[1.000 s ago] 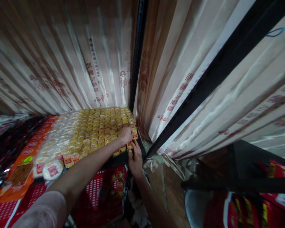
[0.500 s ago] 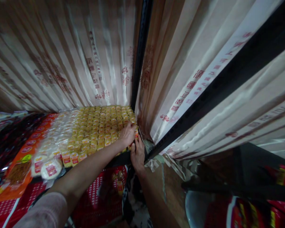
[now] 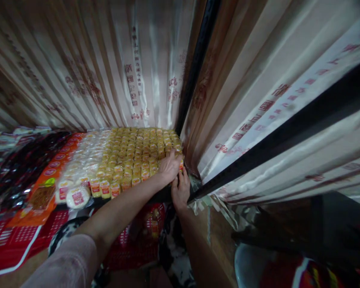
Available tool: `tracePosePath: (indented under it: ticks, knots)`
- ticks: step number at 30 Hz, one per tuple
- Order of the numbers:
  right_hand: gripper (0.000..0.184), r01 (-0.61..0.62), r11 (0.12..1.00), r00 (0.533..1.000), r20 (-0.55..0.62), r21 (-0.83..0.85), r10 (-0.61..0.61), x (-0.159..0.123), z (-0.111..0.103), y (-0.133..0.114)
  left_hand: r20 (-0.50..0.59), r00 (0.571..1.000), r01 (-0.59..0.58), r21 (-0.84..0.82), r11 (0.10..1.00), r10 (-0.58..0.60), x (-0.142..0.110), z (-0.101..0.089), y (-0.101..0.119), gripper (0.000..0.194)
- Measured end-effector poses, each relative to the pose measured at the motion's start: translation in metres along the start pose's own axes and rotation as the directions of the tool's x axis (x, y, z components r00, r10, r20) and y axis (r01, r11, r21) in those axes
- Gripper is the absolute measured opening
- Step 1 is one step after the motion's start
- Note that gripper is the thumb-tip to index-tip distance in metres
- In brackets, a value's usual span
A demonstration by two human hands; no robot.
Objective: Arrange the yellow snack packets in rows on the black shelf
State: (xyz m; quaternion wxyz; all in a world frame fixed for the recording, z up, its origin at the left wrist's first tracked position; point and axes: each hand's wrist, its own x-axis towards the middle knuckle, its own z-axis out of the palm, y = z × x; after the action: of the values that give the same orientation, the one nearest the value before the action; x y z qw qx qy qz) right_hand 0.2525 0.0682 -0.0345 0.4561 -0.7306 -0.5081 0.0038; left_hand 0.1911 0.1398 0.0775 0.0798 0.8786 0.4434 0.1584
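Rows of small yellow wrapped snack packets (image 3: 132,148) with red labels stand packed tightly on a shelf. At the right front corner of these rows, my left hand (image 3: 169,166) reaches over the packets, its fingers bent around the top of one snack packet (image 3: 181,164). From below, my right hand (image 3: 181,189) presses its fingers against the same packet's front, its thumb close beside the shelf edge. The two hands nearly touch. Parts of the packet are hidden behind the fingers.
Left of the yellow rows lie white round packets (image 3: 78,197), an orange bag (image 3: 39,196) and dark shiny packs (image 3: 27,168). Red baskets (image 3: 132,252) stand below. A black post (image 3: 198,64) and printed curtains (image 3: 156,48) close off the back and right. A pale basin (image 3: 246,264) is at lower right.
The view has shifted, so the shelf and both hands appear farther right. My hands stay together at the same corner packet, with little visible change in their grip.
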Motion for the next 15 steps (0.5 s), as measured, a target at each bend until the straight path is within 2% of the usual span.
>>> tracePosePath:
  ticks: [4,6,8,10,11,13,15]
  knots:
    - [0.043,-0.002,1.000,1.000,0.014,-0.004,0.002,0.000,-0.001,0.001,-0.153,0.987,-0.065,-0.170,0.983,0.039,-0.039,-0.012,0.000,0.032]
    - [0.042,-0.001,1.000,1.000,0.022,-0.005,0.001,0.000,0.000,0.001,-0.201,0.975,-0.147,-0.282,0.948,0.092,-0.069,-0.013,-0.003,0.032]
    - [0.043,0.003,1.000,1.000,0.022,-0.011,-0.002,0.000,0.001,0.001,-0.204,0.967,-0.221,-0.366,0.904,0.154,-0.105,-0.008,-0.009,0.034]
    - [0.044,0.006,1.000,1.000,0.017,-0.012,-0.006,0.001,0.000,0.001,-0.160,0.971,-0.230,-0.425,0.875,0.178,-0.143,0.004,-0.018,0.035]
    - [0.044,0.006,1.000,1.000,0.013,-0.007,-0.006,0.001,-0.001,0.000,-0.117,0.980,-0.197,-0.454,0.869,0.162,-0.161,0.013,-0.024,0.035]
    - [0.045,0.010,1.000,1.000,0.002,0.010,-0.010,0.000,-0.007,-0.005,0.017,0.996,-0.063,-0.498,0.865,0.082,-0.192,0.031,-0.038,0.034]
    - [0.045,0.037,0.999,0.999,-0.035,0.038,-0.035,-0.006,-0.018,-0.015,0.206,0.976,0.164,-0.506,0.847,-0.066,-0.215,0.050,-0.054,0.036]
